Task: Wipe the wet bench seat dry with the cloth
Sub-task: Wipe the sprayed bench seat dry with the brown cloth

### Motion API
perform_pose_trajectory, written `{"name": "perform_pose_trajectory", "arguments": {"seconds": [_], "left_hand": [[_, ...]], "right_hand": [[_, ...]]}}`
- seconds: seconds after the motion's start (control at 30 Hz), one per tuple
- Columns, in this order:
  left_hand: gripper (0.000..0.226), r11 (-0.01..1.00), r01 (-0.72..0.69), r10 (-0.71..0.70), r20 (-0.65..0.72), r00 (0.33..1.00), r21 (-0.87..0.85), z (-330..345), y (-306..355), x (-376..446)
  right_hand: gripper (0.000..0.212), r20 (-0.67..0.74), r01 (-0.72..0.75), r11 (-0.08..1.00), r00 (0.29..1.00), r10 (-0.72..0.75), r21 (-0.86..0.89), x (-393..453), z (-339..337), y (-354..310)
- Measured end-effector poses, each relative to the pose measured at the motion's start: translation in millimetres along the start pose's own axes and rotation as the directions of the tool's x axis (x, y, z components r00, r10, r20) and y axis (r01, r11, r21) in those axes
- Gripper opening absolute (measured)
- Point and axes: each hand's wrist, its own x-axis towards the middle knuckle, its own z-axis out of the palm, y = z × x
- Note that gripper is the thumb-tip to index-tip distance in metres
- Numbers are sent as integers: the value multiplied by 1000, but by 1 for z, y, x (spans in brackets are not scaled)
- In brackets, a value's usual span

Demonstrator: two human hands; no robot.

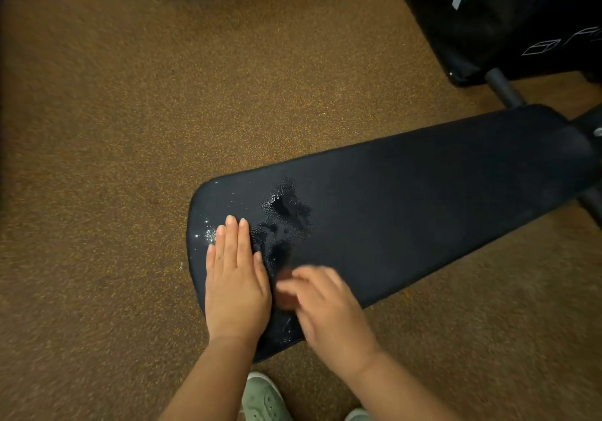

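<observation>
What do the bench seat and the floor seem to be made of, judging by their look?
Bench seat: probably vinyl or faux-leather padding, black with a fine grain; water beads and pools on it rather than soaking in. Floor: probably rubber granulate or short carpet, brown with yellow flecks and matte; the blur leaves this open.

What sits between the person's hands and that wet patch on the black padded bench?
Nothing visible. The left hand rests flat on the black padded bench seat beside the wet patch; the blurred right hand hovers at its near edge.

Left hand [236, 285] flat on wet bench seat [407, 212]
</observation>
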Motion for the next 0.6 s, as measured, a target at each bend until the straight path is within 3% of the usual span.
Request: {"name": "perform_pose_trajectory", "arguments": {"seconds": [0.07,0.13,0.27,0.37,0.53,0.6], "left_hand": [[56,1000,-1,1,6,1000,-1,-1,0,0],[56,1000,-1,1,6,1000,-6,-2,1,0],[56,1000,12,-12,-8,1000,-10,0,1,-1],[56,1000,15,-15,-11,1000,-5,1,1,0],[56,1000,2,-3,-7,1000,-18,0,-1,0],[56,1000,4,-4,-7,1000,-19,0,0,0]], "right_hand": [[34,90,96,995,991,-95,-11,-19,-18,10],[34,96,106,992,990,-100,-67,-19,-42,34],[34,-101,-137,980,987,123,-144,20,-54,66],[32,-183,-258,964,953,242,-65,38,-22,38],[31,46,71,997,997,-69,-44,-10,-25,21],[32,56,106,990,993,-101,-96,-8,-46,43]]}}
